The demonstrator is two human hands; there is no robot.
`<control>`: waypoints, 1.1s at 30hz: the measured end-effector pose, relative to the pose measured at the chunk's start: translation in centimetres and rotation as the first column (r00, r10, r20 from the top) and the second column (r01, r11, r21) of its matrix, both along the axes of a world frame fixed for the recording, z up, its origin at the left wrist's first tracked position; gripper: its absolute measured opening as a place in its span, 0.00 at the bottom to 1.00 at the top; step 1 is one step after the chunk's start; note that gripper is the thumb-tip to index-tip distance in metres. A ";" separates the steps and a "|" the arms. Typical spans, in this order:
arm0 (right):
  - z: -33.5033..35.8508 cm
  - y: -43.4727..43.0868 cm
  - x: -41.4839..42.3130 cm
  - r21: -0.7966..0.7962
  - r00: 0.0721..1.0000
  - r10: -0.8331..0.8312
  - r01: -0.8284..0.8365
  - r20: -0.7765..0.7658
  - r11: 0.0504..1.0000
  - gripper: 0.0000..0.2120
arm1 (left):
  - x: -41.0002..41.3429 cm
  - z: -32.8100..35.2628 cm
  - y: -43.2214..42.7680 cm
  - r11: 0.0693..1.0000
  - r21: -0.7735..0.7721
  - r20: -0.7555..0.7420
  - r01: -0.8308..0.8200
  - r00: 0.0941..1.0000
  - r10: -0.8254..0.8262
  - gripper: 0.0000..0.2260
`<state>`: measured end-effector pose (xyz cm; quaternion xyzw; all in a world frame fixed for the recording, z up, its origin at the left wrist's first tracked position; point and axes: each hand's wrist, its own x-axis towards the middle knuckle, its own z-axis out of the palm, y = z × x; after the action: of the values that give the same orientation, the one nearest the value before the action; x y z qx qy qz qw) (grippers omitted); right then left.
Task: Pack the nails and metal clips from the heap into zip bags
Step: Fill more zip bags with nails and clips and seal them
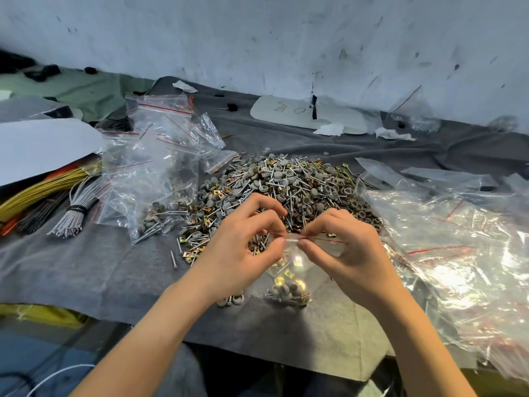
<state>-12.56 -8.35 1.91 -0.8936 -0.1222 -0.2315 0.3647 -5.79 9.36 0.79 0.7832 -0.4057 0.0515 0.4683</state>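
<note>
Heap (286,190) of nails, gold clips, grey caps on cloth (86,267). Clear zip bag (292,270), partly filled, upright, just beside the heap's near edge.

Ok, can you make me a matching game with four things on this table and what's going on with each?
Things: 1 zip bag; 2 heap; 3 grey wire bundle; 4 white board.
States: A tied with a black band, at the left; B top pinched by the left hand and right hand; C lying by the wall, writing on it; D loose on the grey cloth, beyond the hands.
Pairs: 1-B, 2-D, 3-A, 4-C.
</note>
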 end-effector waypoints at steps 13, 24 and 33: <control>-0.6 -0.5 -0.2 -0.012 0.999 -0.009 0.009 0.044 1.000 0.03 | 0.1 -0.4 -0.4 0.998 0.040 0.002 0.041 0.999 -0.041 0.11; -1.9 -1.4 0.0 0.055 0.995 -0.063 0.059 0.079 0.997 0.09 | 0.2 0.0 -0.4 0.995 0.061 -0.057 0.079 0.996 -0.075 0.12; -2.4 -2.5 0.0 0.272 0.998 -0.058 0.056 -0.001 0.961 0.10 | 0.6 -0.4 0.1 0.995 -0.060 -0.143 0.075 0.986 -0.083 0.19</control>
<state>-12.60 -10.89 -0.45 -0.8373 -0.0650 -0.2596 0.4767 -5.22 9.47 0.38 0.7554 -0.3996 -0.0131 0.5192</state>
